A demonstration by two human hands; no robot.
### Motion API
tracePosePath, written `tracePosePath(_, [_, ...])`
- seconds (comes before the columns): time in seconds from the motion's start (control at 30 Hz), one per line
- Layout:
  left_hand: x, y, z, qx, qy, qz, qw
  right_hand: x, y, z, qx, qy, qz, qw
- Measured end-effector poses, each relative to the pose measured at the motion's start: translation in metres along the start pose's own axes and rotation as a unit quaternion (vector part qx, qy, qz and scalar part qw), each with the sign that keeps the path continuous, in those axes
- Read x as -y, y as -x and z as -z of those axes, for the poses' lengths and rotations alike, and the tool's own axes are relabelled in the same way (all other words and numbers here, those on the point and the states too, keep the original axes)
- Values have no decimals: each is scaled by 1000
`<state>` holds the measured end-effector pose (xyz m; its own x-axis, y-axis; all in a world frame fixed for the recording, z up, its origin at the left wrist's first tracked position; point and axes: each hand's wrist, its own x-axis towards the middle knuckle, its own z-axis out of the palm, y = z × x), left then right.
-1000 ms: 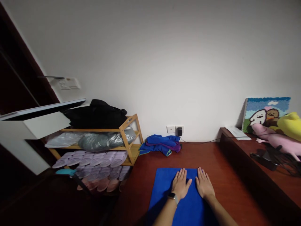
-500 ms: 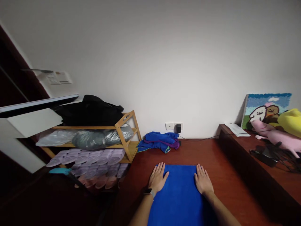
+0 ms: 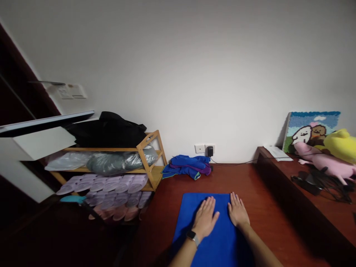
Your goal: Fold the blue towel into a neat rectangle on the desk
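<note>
A blue cloth (image 3: 219,244) lies spread flat on the reddish-brown wooden table (image 3: 267,222). My left hand (image 3: 205,218), with a watch (image 3: 193,237) on its wrist, rests palm down on the middle of the cloth, fingers stretched out. At the cloth's right edge, near its far corner, my right hand (image 3: 238,210) lies flat with its fingers extended. Neither hand grips anything. The near end of the cloth runs out of view at the bottom.
Crumpled blue and purple cloths (image 3: 189,167) lie at the back by the wall. A wooden rack (image 3: 147,167) with slippers and bags stands left. On the raised ledge (image 3: 258,157) to the right are a pink plush toy (image 3: 319,159), cables and a picture (image 3: 311,129).
My left hand has slid rightward from the cloth's left edge to its middle, uncovering the far left corner. My right hand stays at the right edge.
</note>
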<state>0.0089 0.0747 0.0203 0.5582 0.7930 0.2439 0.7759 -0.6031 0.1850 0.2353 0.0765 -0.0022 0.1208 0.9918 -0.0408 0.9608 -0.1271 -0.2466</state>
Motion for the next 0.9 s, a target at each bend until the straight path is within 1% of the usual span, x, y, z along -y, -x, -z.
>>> tracePosePath(0.07, [-21, 6, -6, 21, 20, -19, 999, 0, 0, 0, 0, 2, -1, 1000])
tracePosePath(0.13, [-25, 17, -7, 38, 22, 1, 999, -1, 0, 0, 1, -1, 0, 1000])
tracePosePath(0.2, [-12, 33, -4, 45, 11, 27, 999, -2, 0, -1, 2, -4, 2, 1000])
tracePosePath(0.3, [15, 63, 3, 37, -15, 68, 997, -3, 0, -3, 1, -2, -2, 1000])
tracePosePath(0.37, [27, 78, 7, 32, -26, 90, 995, -3, 0, -4, 3, 2, -5, 1000])
tracePosePath(0.47, [28, 89, 12, 40, -27, 109, 993, 0, 0, 0, 6, 5, -9, 1000])
tracePosePath(0.57, [23, 88, 16, 45, -22, 110, 993, 6, 6, 10, 2, 3, -14, 1000])
tracePosePath(0.67, [21, 85, 17, 42, -19, 110, 993, 9, 27, 16, -36, -1, 4, 999])
tracePosePath(0.77, [22, 85, 15, 38, -20, 113, 993, 5, 65, 9, -75, -11, 43, 996])
tracePosePath(0.83, [23, 84, 14, 36, -19, 116, 992, -1, 92, -1, -70, -16, 43, 996])
tracePosePath(0.9, [22, 83, 14, 36, -15, 119, 992, -6, 113, -9, -38, -14, 19, 999])
